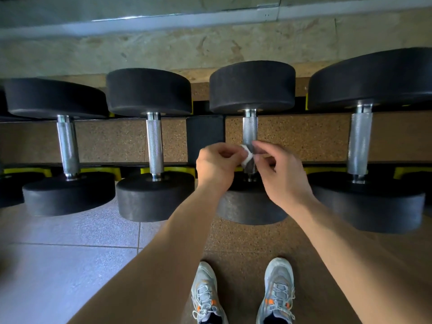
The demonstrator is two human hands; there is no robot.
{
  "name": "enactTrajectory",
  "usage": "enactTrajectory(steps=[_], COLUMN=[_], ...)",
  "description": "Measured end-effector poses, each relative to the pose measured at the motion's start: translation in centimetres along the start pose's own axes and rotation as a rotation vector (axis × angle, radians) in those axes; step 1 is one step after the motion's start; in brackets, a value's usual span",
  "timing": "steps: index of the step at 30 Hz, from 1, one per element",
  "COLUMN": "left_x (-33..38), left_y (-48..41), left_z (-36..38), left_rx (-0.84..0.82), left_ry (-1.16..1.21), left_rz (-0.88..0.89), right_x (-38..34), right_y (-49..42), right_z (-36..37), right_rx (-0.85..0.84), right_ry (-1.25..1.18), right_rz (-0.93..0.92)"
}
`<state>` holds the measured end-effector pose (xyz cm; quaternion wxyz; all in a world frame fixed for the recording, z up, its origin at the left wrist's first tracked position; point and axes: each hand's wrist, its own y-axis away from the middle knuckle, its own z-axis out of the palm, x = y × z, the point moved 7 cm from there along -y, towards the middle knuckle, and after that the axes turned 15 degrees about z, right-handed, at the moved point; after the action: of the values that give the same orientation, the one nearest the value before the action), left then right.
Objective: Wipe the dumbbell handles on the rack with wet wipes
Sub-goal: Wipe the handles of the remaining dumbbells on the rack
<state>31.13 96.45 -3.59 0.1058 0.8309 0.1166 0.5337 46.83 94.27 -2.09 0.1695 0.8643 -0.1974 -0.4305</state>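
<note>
**Wipe on the third handle, both hands in close**

The long black steel rack [205, 134] with yellow plastic cradles [170, 170] carries four dumbbells side by side. Each one bridges the gap from back rail to front rail, with round matte-black rubber heads and a knurled, silvery steel handle. From the rack's left end they run first dumbbell [67, 146], second dumbbell [154, 143], third dumbbell [250, 129] and, by the right end, the bulkier fourth dumbbell [358, 139].

All the action is at the third one, just right of the rack's black centre post. A small crumpled white wet wipe [246, 156] sits pressed against the left side of that handle, down towards the front rail. The left hand [216, 168] has it: fingers curled tight, thumb and fingertips pinching the wipe onto the steel. The right hand [280, 174] is in from the other side, fingers curled, its forefinger tip touching the handle's right flank. Whether it also has a corner of the wipe cannot be told. Both bare forearms reach forward over the near rubber head.

Down below, a pair of grey laced trainers with orange accents [278, 288] stands on a speckled brown rubber mat [245, 242], with pale grey floor tiles [58, 253] off to the left.
</note>
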Motion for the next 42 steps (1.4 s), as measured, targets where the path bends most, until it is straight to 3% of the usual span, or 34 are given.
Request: enactTrajectory(steps=[6,9,13,16,21,24,29,35,42], left_x=[0.7,0.5,-0.8,-1.2,-1.4,-1.4,-1.8,-1.9,-1.9], left_y=[0.6,0.4,0.2,0.5,0.6,0.6,0.5,0.5,0.5], left_z=[0.5,0.5,-0.2,0.0,0.1,0.2,0.2,0.2,0.3], left_rx=[-0.028,-0.018,0.189,0.283,0.313,0.302,0.321,0.316,0.305], left_ry=[0.141,0.209,0.091,0.065,0.062,0.072,0.053,0.049,0.065], left_rz=[0.0,0.003,-0.041,-0.078,-0.122,-0.14,-0.139,-0.128,-0.13], right_x=[0.0,0.2,-0.9,-1.5,-0.4,-0.7,-2.4,-1.2,-3.4], right_y=[-1.7,-2.3,-3.3,-3.7,-2.6,-2.9,-4.9,-2.3,-3.9], right_z=[-0.2,-0.7,-2.0,-0.8,0.0,-0.2,-1.0,0.8,-0.1], right_rx=[-0.268,-0.209,0.175,0.275,0.245,0.222,0.319,0.08,0.297], right_ry=[-0.366,-0.467,-0.244,-0.115,0.067,0.021,-0.039,0.247,0.182], right_rz=[0.135,0.185,0.096,0.048,-0.021,-0.017,-0.066,-0.125,-0.201])
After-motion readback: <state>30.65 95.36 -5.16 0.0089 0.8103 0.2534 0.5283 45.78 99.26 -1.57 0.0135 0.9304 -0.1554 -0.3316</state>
